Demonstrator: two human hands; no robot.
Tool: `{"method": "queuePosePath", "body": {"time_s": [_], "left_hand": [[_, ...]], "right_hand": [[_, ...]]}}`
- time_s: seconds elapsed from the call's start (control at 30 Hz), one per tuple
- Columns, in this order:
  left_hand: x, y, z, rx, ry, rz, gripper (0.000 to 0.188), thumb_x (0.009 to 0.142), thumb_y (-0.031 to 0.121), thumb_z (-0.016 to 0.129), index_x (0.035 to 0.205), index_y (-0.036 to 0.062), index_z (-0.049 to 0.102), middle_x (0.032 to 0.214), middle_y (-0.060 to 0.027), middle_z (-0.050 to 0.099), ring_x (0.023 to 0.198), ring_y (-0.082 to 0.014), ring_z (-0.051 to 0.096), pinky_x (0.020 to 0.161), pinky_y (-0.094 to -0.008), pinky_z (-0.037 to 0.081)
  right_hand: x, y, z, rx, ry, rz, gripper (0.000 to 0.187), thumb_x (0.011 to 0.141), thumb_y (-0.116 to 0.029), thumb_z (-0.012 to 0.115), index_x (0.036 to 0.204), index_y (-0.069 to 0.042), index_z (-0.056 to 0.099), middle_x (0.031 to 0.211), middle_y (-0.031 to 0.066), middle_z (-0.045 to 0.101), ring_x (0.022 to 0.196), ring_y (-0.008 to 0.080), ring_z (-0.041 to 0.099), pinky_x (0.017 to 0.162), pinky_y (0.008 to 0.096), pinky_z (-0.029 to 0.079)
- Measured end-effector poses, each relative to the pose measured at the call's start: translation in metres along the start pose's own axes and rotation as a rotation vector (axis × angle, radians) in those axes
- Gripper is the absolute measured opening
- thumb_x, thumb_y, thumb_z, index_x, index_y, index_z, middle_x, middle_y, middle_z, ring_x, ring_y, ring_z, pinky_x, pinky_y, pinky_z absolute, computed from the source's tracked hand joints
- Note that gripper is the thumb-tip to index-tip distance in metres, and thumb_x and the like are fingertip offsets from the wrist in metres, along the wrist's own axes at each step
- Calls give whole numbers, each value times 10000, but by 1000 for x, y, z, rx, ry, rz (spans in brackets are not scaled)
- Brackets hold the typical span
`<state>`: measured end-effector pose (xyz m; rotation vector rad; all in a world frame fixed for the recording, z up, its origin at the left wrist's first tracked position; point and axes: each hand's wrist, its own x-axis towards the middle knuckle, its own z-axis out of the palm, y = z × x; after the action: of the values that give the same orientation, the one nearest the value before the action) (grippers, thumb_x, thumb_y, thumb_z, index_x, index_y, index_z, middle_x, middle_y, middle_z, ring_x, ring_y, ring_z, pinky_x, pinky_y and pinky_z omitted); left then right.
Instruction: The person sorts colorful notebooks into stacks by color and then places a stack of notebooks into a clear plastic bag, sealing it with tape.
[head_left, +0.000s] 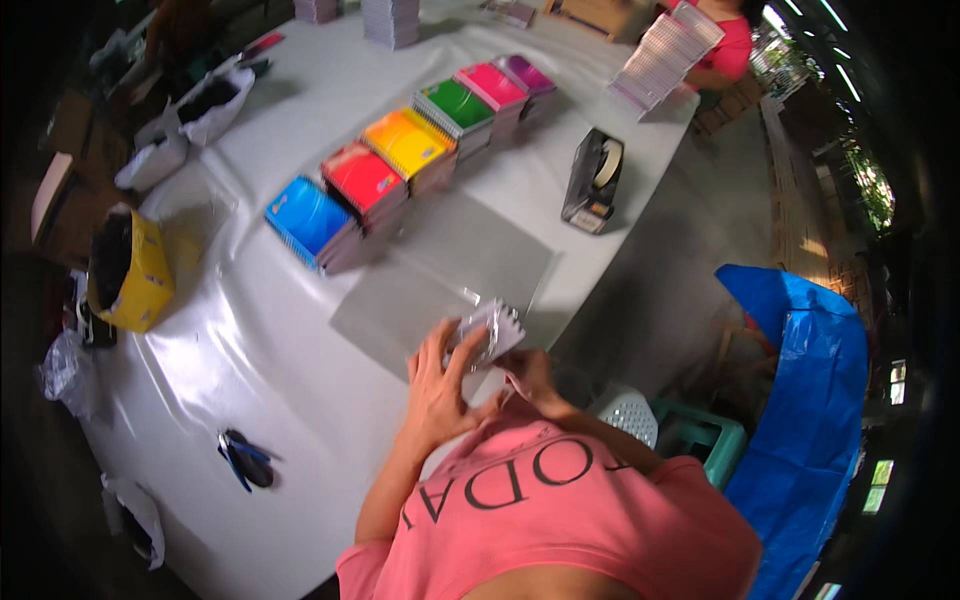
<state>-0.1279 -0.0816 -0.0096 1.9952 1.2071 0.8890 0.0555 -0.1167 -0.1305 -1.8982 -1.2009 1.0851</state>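
Both hands work close together just in front of the person's chest, over the near edge of the white-covered table (250,345). Left forearm rises from the lower edge, wrist bent slightly, and the left hand (437,395) is back-up, its fingers spread forward over the left side of a small plastic-wrapped bundle (499,330) and grasping it, while its thumb reaches across toward the other hand. Bent at the elbow, the right arm comes in from the right; the right hand (535,378) has curled fingers touching the bundle's near right corner, though blur and overlap mean I cannot tell whether they grip it or only brace it.

The bundle lies between the two hands, tilted, its shiny clear wrap catching the light and its jagged far edge pointing away from the person. Just beyond it, a clear plastic sheet (455,245) lies spread on the table. Past the sheet runs a diagonal row of spiral notebook stacks (408,145), topped blue, red, yellow, green, pink and purple. A black tape dispenser (585,205) stands to their right, near the table's edge; blue-handled pliers (243,460) lie well apart on the left.
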Motion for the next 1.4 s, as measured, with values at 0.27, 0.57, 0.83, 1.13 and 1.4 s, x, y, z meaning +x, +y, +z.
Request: {"method": "queuePosePath", "body": {"time_s": [0.27,0.57,0.83,1.13,1.4], "left_hand": [[26,8,19,181,66,658,535,567,147,786,1057,246,597,1082,-93,576,1080,-276,518,878,-418,401],[57,-22,60,186,254,-67,868,773,467,666,1444,134,228,1493,-207,100,1336,-437,167,1043,-588,133],[40,-50,106,531,-60,-684,902,784,647,504,1474,205,127,1532,-135,43,1398,-371,-9,1066,-617,17],[70,-36,112,560,-143,-744,750,792,399,568,1448,262,230,1509,-138,168,1375,-404,127,1059,-585,177],[67,-31,142,537,26,-893,809,734,586,607,1410,239,329,1458,-168,205,1338,-416,167,1009,-602,232]], "right_hand": [[10,-56,-84,1503,-839,465,509,937,-440,434,1303,-86,436,1088,110,602,922,271,626,817,440,516],[90,-170,-276,779,-143,-420,841,601,4,688,1368,-2,342,1206,135,532,1084,203,538,899,297,445],[280,-236,-532,526,92,-706,671,737,-111,652,1341,8,386,1175,98,566,1009,163,583,875,261,461],[492,-298,-643,218,-74,-515,554,757,-112,649,1276,1,490,1006,54,645,913,130,620,775,264,490],[579,-267,-623,-745,576,-836,366,701,-11,534,1044,-73,645,1100,161,606,1064,296,559,931,351,421]]}}
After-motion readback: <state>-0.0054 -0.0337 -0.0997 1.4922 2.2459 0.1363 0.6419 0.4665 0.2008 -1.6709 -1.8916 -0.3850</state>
